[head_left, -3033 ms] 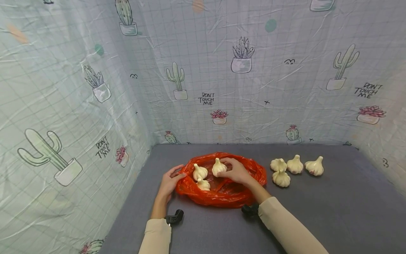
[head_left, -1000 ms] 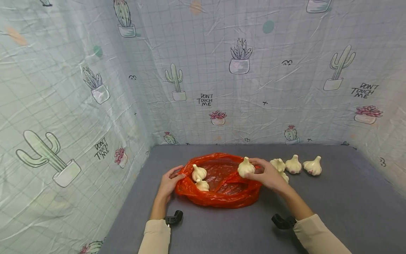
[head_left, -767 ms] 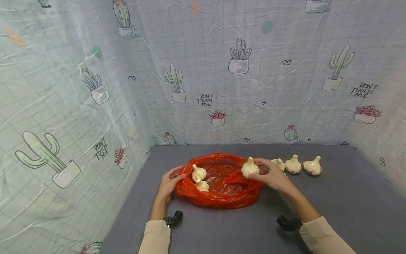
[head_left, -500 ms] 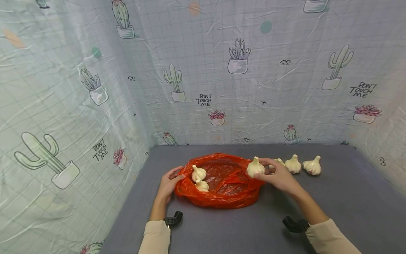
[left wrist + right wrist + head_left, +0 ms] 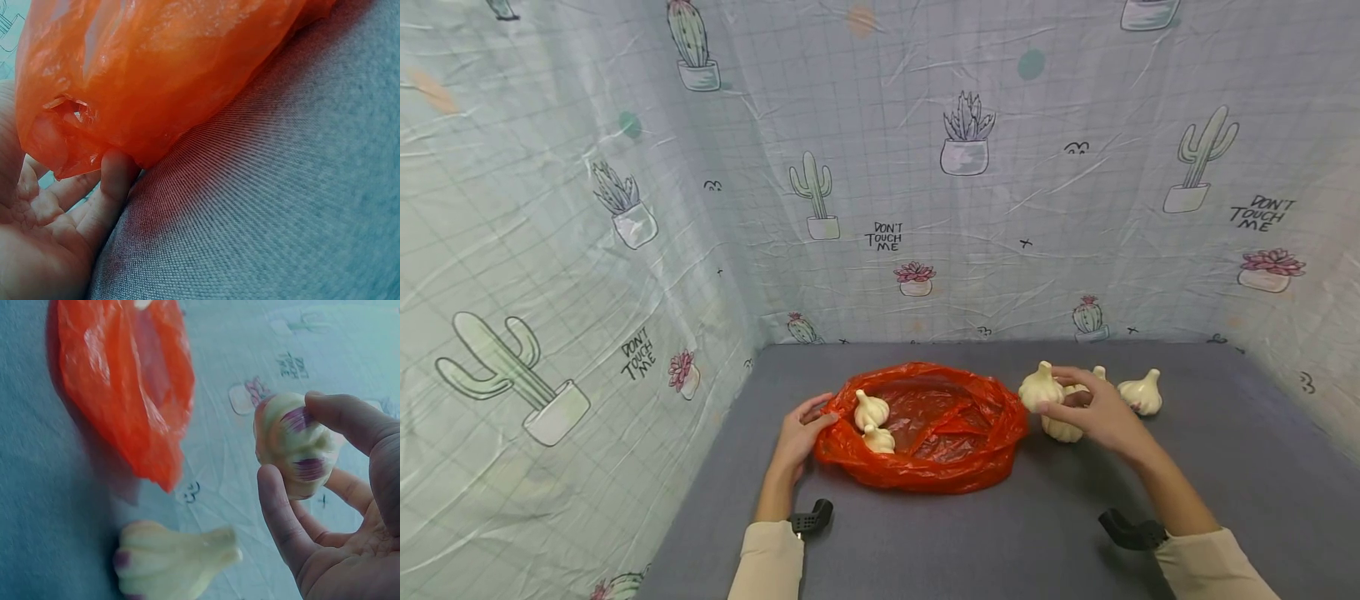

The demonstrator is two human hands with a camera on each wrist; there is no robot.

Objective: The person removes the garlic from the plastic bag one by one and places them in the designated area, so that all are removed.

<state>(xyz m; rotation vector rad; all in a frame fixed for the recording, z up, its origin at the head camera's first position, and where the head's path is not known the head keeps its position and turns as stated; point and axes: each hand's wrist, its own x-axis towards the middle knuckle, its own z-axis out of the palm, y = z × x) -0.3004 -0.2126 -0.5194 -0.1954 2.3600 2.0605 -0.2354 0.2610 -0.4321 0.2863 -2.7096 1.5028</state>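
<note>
A red plastic bag (image 5: 917,475) lies on the table with its mouth spread wide. Two garlic bulbs (image 5: 871,411) sit inside at its left. My left hand (image 5: 797,433) holds the bag's left edge, thumb over the rim; in the left wrist view its fingers (image 5: 115,178) touch the bag's lower side. Just right of the bag, my right hand (image 5: 1101,412) pinches a garlic bulb (image 5: 1039,390) between thumb and fingertips. That bulb (image 5: 294,447) shows purple marks in the right wrist view and is raised off the table.
Near the right hand stand more garlic bulbs, one below it (image 5: 1062,430) and others partly hidden behind it. Farther right lies another bulb (image 5: 1141,393). The grey table (image 5: 940,542) is bordered by cactus-printed cloth (image 5: 850,292) at the back and sides.
My right hand has lifted one of three garlic bulbs out of the bag and carried it right, past the bag's right rim towards the other bulbs. The left hand has stayed put.
</note>
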